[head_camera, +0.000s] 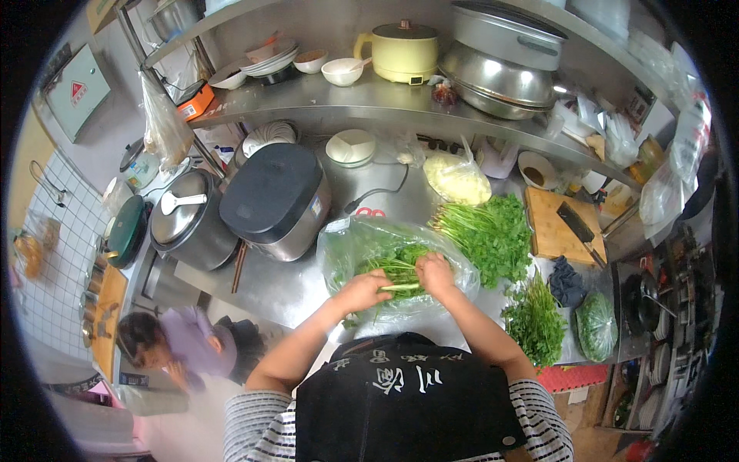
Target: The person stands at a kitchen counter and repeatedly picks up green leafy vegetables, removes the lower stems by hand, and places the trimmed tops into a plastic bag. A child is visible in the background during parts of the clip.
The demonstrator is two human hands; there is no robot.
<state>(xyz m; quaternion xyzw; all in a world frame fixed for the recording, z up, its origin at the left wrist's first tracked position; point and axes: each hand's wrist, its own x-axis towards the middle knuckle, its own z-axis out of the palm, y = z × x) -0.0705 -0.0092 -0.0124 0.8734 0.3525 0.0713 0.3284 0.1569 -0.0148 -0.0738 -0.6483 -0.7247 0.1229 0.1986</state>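
A clear plastic bag (pixel 346 248) lies open on the steel counter with leafy green herbs (pixel 404 260) inside. My left hand (pixel 365 290) is closed on pale green stems at the bag's mouth. My right hand (pixel 434 274) grips stems of the same herbs, a little further right. Behind the bag, to the right, lies a large bunch of cilantro-like greens (pixel 496 237). A smaller bunch of greens (pixel 536 323) rests by my right forearm, beside a dark cloth (pixel 567 282) and a plastic-wrapped green bundle (pixel 597 326).
A cleaver (pixel 575 223) lies on a wooden cutting board (pixel 542 225) at the right. Left of the bag stand a rice cooker (pixel 274 199) and a steel-lidded pot (pixel 190 225). A steel shelf (pixel 346 111) spans the back. Another person (pixel 196 346) is at the lower left.
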